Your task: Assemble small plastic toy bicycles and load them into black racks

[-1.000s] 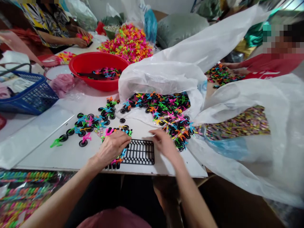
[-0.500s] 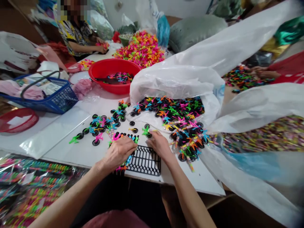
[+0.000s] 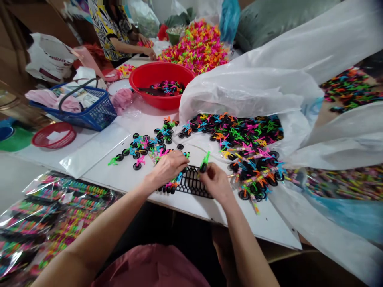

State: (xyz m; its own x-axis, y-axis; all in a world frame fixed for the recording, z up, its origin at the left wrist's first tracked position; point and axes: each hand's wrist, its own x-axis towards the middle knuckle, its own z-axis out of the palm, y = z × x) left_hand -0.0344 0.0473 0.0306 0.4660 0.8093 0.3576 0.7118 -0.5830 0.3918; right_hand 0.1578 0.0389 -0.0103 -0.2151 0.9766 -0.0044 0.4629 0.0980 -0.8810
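In my right hand [image 3: 218, 183] a small green toy bicycle [image 3: 206, 161] with black wheels stands upright, pinched between thumb and fingers. It is just above a black plastic rack [image 3: 191, 181] with rows of slots, lying near the table's front edge. My left hand [image 3: 169, 169] rests palm down over the left part of the rack, fingers curled together; what its fingertips grip is hidden. Pink, blue and orange toy bicycles [image 3: 172, 186] fill the rack's left side, partly under that hand. Loose toy bicycles [image 3: 140, 145] lie left of the rack, and a heap of them [image 3: 254, 171] lies right.
A white plastic bag [image 3: 239, 91] spills more toy bicycles. Behind stand a red basin [image 3: 161, 99], a blue basket [image 3: 89, 115] and a red basket [image 3: 54, 137]. Packed bags [image 3: 56, 223] lie lower left. Another person's hands [image 3: 146, 46] work beside a bright heap of parts [image 3: 197, 48].
My right hand has lifted the green bicycle off the table and brought it upright over the rack. The left hand stays over the rack. The whole view has shifted, with things appearing further right.
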